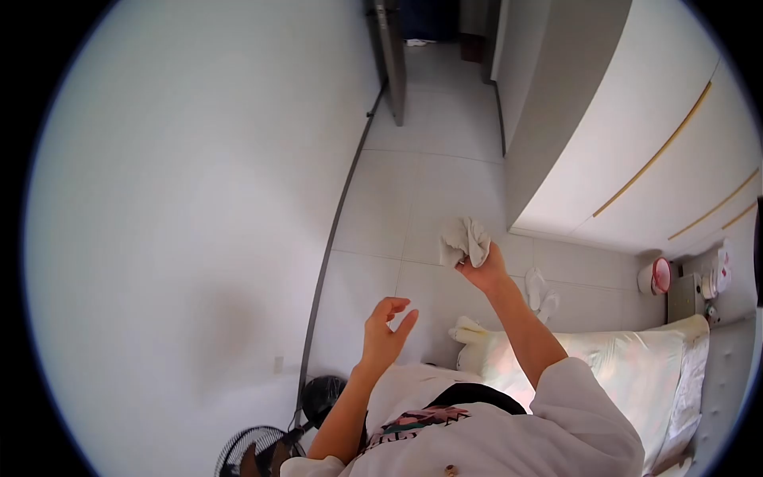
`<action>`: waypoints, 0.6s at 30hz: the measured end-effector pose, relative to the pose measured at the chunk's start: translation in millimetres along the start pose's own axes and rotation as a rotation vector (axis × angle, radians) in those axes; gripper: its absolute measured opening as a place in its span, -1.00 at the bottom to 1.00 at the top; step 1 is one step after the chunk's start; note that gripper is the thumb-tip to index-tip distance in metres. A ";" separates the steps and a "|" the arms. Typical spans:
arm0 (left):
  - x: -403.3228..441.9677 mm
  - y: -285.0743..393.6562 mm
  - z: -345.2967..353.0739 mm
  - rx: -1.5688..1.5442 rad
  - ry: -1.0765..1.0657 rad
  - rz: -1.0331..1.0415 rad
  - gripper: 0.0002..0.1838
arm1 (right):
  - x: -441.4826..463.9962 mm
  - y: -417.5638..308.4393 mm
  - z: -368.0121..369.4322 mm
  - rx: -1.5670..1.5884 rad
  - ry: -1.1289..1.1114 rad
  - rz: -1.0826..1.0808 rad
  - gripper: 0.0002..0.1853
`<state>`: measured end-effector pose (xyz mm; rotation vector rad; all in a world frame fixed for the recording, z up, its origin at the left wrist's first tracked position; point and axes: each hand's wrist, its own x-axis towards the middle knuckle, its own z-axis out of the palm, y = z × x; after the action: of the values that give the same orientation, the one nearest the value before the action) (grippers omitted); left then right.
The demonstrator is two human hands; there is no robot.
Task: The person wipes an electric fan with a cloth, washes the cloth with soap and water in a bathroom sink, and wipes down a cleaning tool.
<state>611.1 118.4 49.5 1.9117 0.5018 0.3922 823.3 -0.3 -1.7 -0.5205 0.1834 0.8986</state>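
Note:
A crumpled off-white cloth (466,242) is gripped in my right hand (486,272), held out in front of me over the tiled floor. Part of the cloth hangs down to the left of the fingers. Nearer my body and to the left, my left hand (388,330) is raised with thumb and fingers curved apart and nothing between them. It does not touch the cloth.
A bed (588,358) lies at the lower right, with white slippers (538,292) beside it. White wardrobes (636,143) line the right. A pink-rimmed bin (656,275) stands near a nightstand (684,297). A fan (253,453) is at the lower left. An open door (391,67) is ahead.

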 end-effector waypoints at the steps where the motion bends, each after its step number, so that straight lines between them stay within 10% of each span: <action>1: 18.9 -1.8 4.1 0.000 -0.021 -0.003 -0.75 | 7.5 -9.1 -2.4 -0.040 -0.079 -0.017 -0.65; 7: 181.8 0.8 41.1 -0.704 -0.100 -0.569 -0.39 | 57.5 -66.7 50.7 -0.254 -0.069 -0.029 -0.64; 10: 269.6 9.3 58.1 -0.773 -0.348 -0.549 -0.27 | 110.5 -110.9 56.4 -0.499 -0.066 -0.124 -0.59; 18: 442.6 75.9 114.4 -0.348 -0.172 0.068 -0.58 | 210.2 -222.2 140.3 -1.165 0.068 -0.396 -0.64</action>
<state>1058.7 229.8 94.2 1.6093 0.2373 0.3316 1118.6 104.0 121.3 -1.6029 -0.4128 0.5216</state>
